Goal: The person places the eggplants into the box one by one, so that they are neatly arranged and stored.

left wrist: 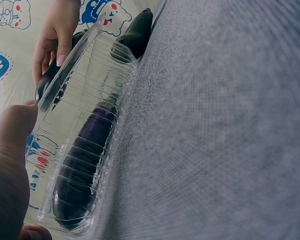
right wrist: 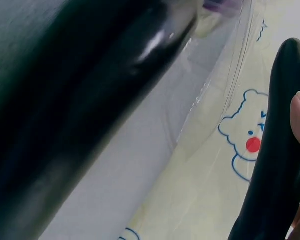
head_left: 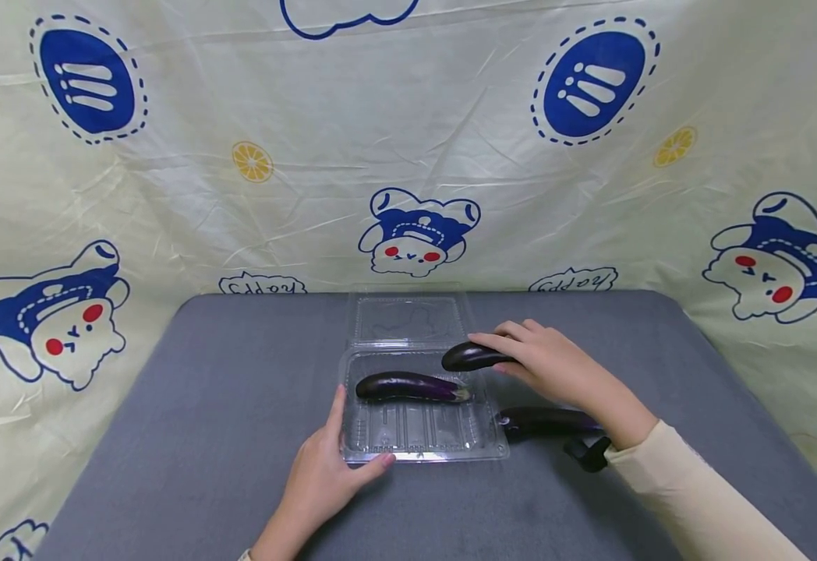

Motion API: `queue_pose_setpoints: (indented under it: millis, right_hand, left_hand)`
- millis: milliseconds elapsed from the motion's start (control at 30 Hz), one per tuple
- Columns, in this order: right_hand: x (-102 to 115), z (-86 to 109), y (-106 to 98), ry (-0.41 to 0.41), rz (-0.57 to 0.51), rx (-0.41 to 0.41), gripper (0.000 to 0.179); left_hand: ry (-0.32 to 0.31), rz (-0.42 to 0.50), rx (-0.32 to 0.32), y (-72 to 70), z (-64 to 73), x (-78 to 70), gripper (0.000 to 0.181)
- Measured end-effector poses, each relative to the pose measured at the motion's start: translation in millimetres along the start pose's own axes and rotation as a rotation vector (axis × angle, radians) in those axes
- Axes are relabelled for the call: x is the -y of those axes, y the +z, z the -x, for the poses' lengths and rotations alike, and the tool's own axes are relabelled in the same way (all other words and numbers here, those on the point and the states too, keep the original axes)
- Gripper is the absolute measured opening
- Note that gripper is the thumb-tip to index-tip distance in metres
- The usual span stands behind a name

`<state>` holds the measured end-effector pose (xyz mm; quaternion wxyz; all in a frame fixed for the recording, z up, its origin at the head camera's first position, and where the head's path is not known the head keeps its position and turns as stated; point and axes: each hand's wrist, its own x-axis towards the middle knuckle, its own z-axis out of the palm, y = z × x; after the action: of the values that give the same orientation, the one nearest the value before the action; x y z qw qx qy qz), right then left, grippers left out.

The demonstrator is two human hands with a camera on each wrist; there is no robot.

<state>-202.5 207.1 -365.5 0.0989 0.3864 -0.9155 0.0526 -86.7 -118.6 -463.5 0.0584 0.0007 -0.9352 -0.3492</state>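
Note:
An opened clear plastic container (head_left: 426, 456) lies on the table, its hinged lid (head_left: 412, 321) folded back. One dark purple eggplant (head_left: 408, 386) rests in the tray toward its back, stem end to the right. My left hand (head_left: 320, 471) holds the front left corner, thumb at the front rim and fingers along the left side. Above the tray's back right corner, my right hand (head_left: 552, 365) grips a second eggplant (head_left: 468, 357), its rounded end pointing left. A third eggplant (head_left: 545, 421) lies on the table right of the container, its right part hidden behind my right wrist.
Grey cloth covers the table (head_left: 240, 405). A pale printed curtain (head_left: 310, 210) hangs right behind the table's back edge. A small black device (head_left: 588, 453) sits under my right wrist, close to the eggplant on the table.

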Motion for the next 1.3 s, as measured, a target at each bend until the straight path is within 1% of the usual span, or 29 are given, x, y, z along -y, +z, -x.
queue_pose_setpoints:
  millis: [133,333,467,533,633,833,1033,1133,1300]
  right_hand:
    - [8,-8.3,3,-0.018,0.017,0.009,0.052]
    - [22,-20.5,9,-0.039,0.054,0.053,0.052]
    - [30,-26.6,14,-0.077,0.082,0.075,0.05]
    - [34,-29.0,17,-0.091,0.08,0.087,0.049]
    - [39,-32.2,20,-0.104,0.073,0.11,0.048]
    - [49,-38.4,26,-0.132,0.073,0.133,0.048]
    - [59,-45.4,31,-0.123,0.029,0.187,0.047]
    - [64,-48.8,34,-0.12,0.006,0.207,0.048]
    - [71,-52.5,39,-0.129,-0.016,0.219,0.049]
  left_hand:
    - [-0.001,0.018,0.002,0.1,-0.8,0.4,0.124]
    - [0.027,0.047,-0.006,1.8,-1.6,2.7,0.122]
    - [0.029,0.062,-0.005,2.9,-2.0,3.8,0.122]
    - [0.037,0.066,-0.013,3.8,-1.9,4.2,0.122]
    - [0.048,0.094,-0.023,5.5,-1.5,4.9,0.121]
    - [0.083,0.191,-0.05,7.8,-1.5,6.2,0.12]
    - [0.116,0.244,-0.087,9.2,-1.8,7.9,0.12]
    - [0.122,0.256,-0.096,10.2,-1.8,8.7,0.12]
    - [0.116,0.289,-0.089,10.6,-1.9,9.3,0.119]
